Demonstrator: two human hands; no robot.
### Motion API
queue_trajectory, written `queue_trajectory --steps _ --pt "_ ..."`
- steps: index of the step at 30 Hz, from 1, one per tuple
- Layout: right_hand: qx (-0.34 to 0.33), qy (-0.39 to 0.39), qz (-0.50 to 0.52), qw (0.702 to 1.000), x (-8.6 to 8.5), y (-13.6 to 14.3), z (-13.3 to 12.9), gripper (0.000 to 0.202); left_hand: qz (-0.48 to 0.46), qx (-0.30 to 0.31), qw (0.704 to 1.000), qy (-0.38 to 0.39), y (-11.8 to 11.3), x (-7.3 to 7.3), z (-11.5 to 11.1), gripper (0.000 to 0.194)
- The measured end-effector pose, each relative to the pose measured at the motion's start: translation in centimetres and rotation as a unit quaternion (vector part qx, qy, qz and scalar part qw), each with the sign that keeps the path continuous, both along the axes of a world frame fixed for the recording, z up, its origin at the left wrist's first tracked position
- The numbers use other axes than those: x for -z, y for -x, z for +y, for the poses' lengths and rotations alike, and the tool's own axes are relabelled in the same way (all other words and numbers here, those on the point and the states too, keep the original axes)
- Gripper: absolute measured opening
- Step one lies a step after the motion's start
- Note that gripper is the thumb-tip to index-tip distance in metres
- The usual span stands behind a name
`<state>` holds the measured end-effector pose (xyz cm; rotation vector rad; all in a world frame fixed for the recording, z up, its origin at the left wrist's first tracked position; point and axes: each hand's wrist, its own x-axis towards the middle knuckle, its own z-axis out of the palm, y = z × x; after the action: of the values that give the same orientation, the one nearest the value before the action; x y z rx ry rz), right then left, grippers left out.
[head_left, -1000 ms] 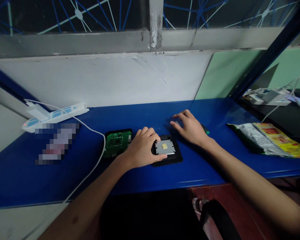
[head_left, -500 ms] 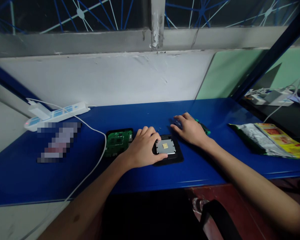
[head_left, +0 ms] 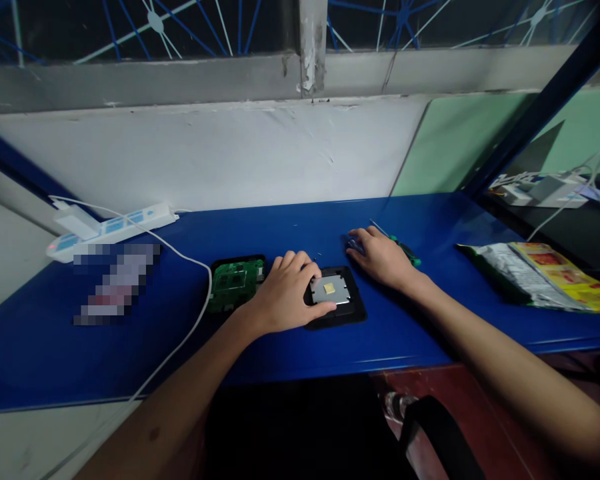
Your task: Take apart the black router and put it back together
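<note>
My left hand [head_left: 289,293] lies over the left side of a black plastic casing half [head_left: 357,310], its thumb along the near edge and fingers at the far side. Inside that casing half is a silver metal plate [head_left: 339,293] with a small yellowish pad [head_left: 329,288]. Left of it, a green circuit board [head_left: 237,283] sits in another black casing. My right hand [head_left: 380,257] rests on the table with fingers bent around a small, dark, glinting thing [head_left: 355,247] too unclear to name. A green-handled screwdriver [head_left: 405,250] lies just behind the right hand, partly hidden.
Tiny loose pieces [head_left: 319,255] lie on the blue table [head_left: 290,353] beyond the casing half. A white power strip [head_left: 115,230] with a trailing white cable [head_left: 200,313] is at left, near a blurred-out item [head_left: 117,283]. A foil snack bag [head_left: 545,277] lies at right.
My right thumb and fingers have shifted slightly, and more of the screwdriver's shaft shows. My left hand stays on the black casing half. The view has moved a little.
</note>
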<state>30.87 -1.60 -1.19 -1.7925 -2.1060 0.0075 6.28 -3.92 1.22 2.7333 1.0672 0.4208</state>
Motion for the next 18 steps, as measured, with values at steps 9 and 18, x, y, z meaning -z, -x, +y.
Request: queue_trajectory --steps 9,18 --pt "-0.018 -0.088 0.110 0.990 -1.5 0.0 0.0 0.038 -0.052 -0.010 0.998 -0.021 0.1 0.0 0.1 0.028" --pt "-0.032 -0.181 0.387 0.904 -2.3 0.5 -0.4 0.036 -0.195 -0.091 0.969 -0.122 0.5 -0.4 1.4 0.015"
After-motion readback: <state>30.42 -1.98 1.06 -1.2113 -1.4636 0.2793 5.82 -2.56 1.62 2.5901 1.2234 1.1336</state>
